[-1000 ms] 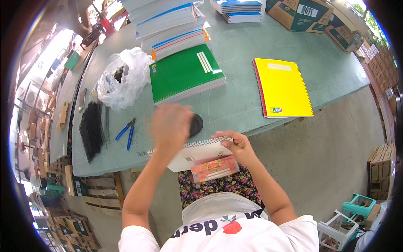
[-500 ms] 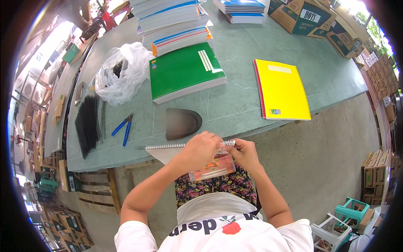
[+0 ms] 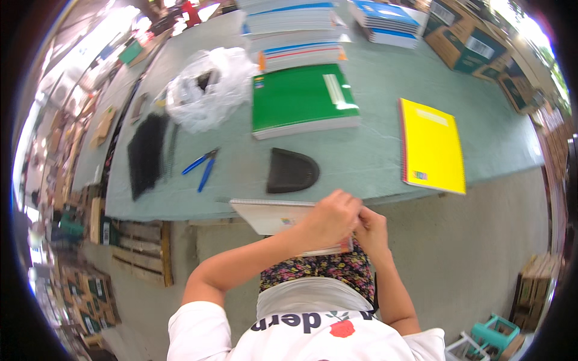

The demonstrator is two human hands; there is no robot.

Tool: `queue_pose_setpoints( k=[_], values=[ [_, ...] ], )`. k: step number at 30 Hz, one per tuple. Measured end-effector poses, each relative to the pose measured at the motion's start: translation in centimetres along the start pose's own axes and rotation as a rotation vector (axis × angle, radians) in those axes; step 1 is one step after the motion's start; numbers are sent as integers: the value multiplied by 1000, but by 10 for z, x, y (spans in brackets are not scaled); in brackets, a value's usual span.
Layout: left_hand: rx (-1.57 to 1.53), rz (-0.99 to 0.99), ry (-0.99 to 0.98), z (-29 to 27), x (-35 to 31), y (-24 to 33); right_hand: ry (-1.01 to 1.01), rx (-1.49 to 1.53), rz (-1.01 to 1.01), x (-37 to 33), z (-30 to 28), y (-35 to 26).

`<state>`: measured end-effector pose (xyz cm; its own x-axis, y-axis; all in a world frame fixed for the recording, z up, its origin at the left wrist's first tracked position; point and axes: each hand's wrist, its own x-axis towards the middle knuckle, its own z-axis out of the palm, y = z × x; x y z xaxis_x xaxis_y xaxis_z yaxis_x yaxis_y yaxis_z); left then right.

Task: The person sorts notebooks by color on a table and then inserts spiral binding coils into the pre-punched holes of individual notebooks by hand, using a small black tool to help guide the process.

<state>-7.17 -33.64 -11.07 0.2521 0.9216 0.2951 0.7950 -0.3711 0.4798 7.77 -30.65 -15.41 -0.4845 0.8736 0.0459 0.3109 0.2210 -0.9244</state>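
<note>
A spiral notebook [image 3: 265, 218] with a pale cover hangs tilted at the table's near edge, its wire coil along the top. My left hand [image 3: 333, 219] is closed over its right part, hiding much of it. Beside it my right hand [image 3: 372, 231] pinches at the coil's right end, against the left fingertips; the exact grip is hidden. Beyond the notebook lies a black, rounded flat piece [image 3: 292, 171]. Blue-handled cutting pliers [image 3: 205, 169] rest to its left, near a bundle of black spiral coils [image 3: 147, 156].
Green notebooks [image 3: 301, 99] are stacked in front of a tall pile of notebooks [image 3: 295, 36]. A clear plastic bag [image 3: 205, 102] stands to their left, a yellow notebook [image 3: 432, 144] to the right. Cartons [image 3: 469, 45] and blue notebooks [image 3: 385, 24] occupy the far right.
The view has shifted, so the table things sit farther right. The notebook has tilted to show more of its cover, and both hands stay together at the right of its coil.
</note>
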Motion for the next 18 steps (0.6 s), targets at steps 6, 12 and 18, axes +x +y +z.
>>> queue_pose_setpoints(
  k=[6, 12, 18],
  values=[
    [-144, -33, -29, -13, 5, -1, 98, -74, -3, 0, 9, 4],
    [-133, -129, 29, -57, 13, -30, 75, 46, -3, 16, -8, 9],
    [358, -877, -230, -171, -125, -197, -17, -196, -344, 49, -12, -86]
  ],
)
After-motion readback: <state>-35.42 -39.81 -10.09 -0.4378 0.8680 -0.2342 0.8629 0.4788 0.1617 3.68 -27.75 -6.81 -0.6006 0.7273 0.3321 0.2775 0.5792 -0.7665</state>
